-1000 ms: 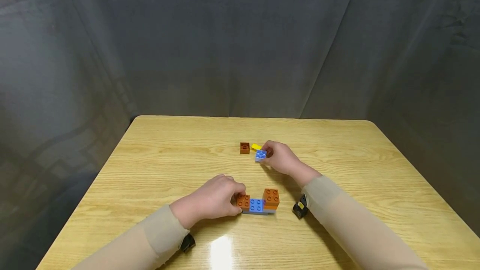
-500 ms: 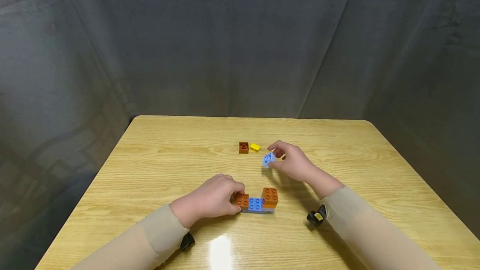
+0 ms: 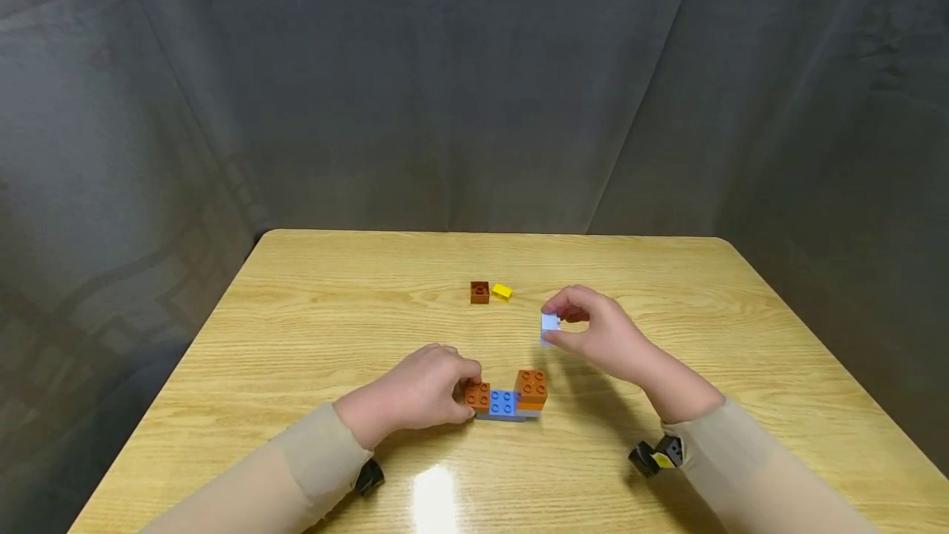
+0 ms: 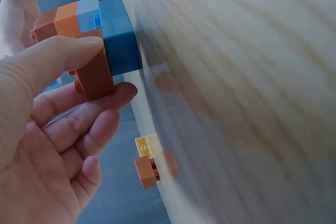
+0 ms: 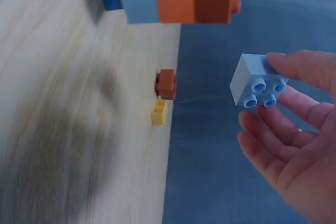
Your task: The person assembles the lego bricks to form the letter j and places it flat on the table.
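Note:
My left hand (image 3: 415,394) pinches a brown brick (image 4: 94,77) at the left end of a small brick build on the table, thumb on one side and fingers on the other. Below it lies the build's blue base (image 4: 121,38), with bare blue studs (image 3: 502,402) in the middle. Its right end rises in a stack of light blue, orange and brown bricks (image 3: 531,386). Beyond that stack and off the table, my right hand (image 3: 608,340) pinches a light blue brick (image 5: 257,80) between thumb and fingers. This brick is tipped sideways, its studs facing the palm.
Farther back on the wooden table (image 3: 356,295), a loose brown brick (image 3: 479,292) lies hollow side up beside a small yellow brick (image 3: 502,292). A dark grey curtain (image 3: 445,105) hangs behind the table's far edge.
My right hand has drawn the light blue brick away from the yellow brick, toward me and to the right, turning it on its side. The left hand keeps its hold in place.

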`<state>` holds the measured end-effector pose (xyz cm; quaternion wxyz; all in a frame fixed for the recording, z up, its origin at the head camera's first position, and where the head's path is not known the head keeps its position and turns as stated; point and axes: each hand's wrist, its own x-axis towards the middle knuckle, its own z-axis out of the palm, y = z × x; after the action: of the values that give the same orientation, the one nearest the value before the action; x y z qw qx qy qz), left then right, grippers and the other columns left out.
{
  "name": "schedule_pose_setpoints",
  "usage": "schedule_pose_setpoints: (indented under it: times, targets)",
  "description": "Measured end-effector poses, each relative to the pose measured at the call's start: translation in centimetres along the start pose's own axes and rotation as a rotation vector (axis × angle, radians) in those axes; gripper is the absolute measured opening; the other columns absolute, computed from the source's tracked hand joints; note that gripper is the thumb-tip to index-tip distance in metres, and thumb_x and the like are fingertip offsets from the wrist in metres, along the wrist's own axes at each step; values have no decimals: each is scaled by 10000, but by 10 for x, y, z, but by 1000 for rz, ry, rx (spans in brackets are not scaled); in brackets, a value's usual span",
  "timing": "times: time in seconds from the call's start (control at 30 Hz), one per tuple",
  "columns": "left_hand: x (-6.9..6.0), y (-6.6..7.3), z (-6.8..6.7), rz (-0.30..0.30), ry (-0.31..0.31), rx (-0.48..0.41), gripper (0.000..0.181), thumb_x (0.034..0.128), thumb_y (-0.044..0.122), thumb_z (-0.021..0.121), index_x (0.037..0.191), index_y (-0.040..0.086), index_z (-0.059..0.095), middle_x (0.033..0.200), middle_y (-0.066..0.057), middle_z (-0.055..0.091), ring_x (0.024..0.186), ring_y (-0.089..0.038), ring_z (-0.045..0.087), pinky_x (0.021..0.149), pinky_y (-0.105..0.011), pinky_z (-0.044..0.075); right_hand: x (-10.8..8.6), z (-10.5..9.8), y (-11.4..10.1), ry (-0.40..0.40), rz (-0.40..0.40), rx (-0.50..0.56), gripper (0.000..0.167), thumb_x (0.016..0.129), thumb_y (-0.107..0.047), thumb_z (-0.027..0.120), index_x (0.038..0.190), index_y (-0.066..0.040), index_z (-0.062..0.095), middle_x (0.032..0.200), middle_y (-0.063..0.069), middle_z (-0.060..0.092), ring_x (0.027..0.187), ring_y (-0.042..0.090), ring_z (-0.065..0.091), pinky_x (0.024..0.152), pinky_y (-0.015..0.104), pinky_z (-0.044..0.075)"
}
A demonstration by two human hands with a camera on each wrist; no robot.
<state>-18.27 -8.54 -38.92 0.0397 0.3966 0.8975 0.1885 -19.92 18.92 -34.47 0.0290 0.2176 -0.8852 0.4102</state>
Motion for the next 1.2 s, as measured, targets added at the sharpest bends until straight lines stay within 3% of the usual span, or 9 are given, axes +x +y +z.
schedule_pose_setpoints:
  times: [0.23,0.73,1.2]
  targets:
    - [0,0,0,-9,-5,1,228,770,261,819,938,187,684,764,170,564,700,-60,483,825,-323,447,-11,-2,-11,-48,-30,31,201,852,-67,773,1043,-107,721,991,-8,614,905,175,616,782,347,527]
    - [1,-2,1,0,-1,-6,205,771,251,816,910,203,674,726,161,554,674,-72,467,775,-309,427,-20,3,-23,-150,7,-1,325,787,-200,844,1067,-224,680,997,-108,661,937,139,595,784,354,481]
    - [1,-1,1,3,4,-16,202,765,238,819,904,193,680,703,134,557,654,-76,450,682,-284,394,-28,17,-23,-168,-2,37,322,774,-189,853,1047,-233,687,999,-110,670,939,132,593,768,331,474]
